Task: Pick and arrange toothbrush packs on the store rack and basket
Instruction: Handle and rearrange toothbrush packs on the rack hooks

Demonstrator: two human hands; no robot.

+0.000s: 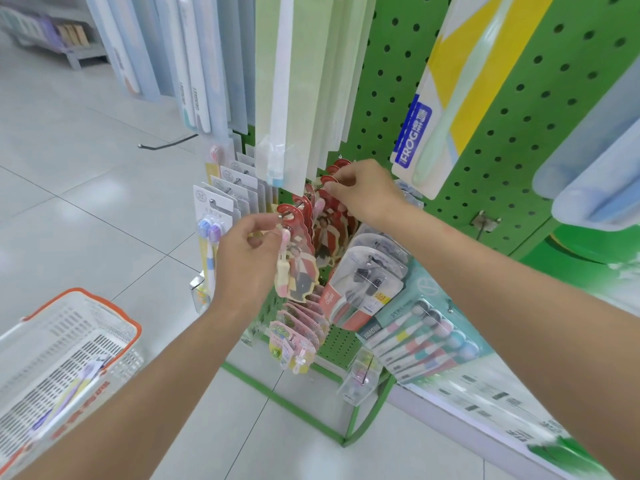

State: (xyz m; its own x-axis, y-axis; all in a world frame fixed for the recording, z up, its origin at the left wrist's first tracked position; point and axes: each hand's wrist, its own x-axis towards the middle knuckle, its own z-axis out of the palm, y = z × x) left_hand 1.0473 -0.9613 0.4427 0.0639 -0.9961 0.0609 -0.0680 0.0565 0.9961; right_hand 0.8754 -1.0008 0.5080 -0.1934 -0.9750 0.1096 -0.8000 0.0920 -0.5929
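Pinching the front red-topped pack (298, 268) between thumb and forefinger, my left hand (247, 251) holds it just under its hanger, the other fingers curled loosely. The pack's red top sits at the tip of a metal hook (281, 216) on the green pegboard rack (485, 140). My right hand (363, 192) is closed too, its fingertips gripping the red top of a rear red-topped pack (329, 180) farther back in the same row. Long pale green packs (287, 81) hang from above and cover the row's back end. Grey toothbrush packs (367, 282) crowd in just beside the red ones, with pink packs (301, 327) below. Down on the floor at my left stands the basket (131, 327), a purple-and-yellow pack (79, 379) lying inside.
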